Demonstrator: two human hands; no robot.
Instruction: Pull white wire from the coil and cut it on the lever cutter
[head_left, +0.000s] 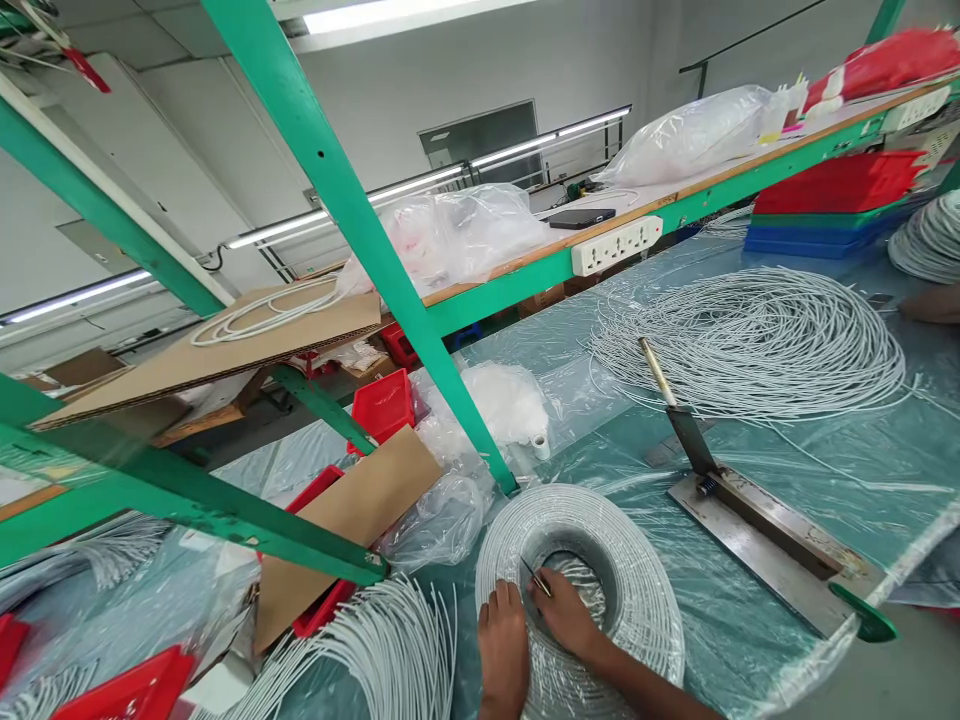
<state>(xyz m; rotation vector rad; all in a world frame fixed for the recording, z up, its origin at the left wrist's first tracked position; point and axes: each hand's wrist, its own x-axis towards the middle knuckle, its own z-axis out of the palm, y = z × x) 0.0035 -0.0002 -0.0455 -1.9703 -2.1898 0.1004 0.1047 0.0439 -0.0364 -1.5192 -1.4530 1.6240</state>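
Observation:
A thick ring-shaped coil of white cable, wrapped in clear film, lies in front of me on the bench. My left hand grips its near left part, fingers close together on the film; the fingertips are partly hidden. Beside it, at the inner edge of the ring, my right hand is closed around a slim tool with a thin dark tip and a brass-coloured part. Its tip points up and left, over the coil's inner wall. The exact kind of tool is too small to make out.
A metal lever cutter stands to the right, before a large loose cable coil. A green slanted post rises just behind the wrapped coil. Cut cables and cardboard lie left. Another person's arm shows far right.

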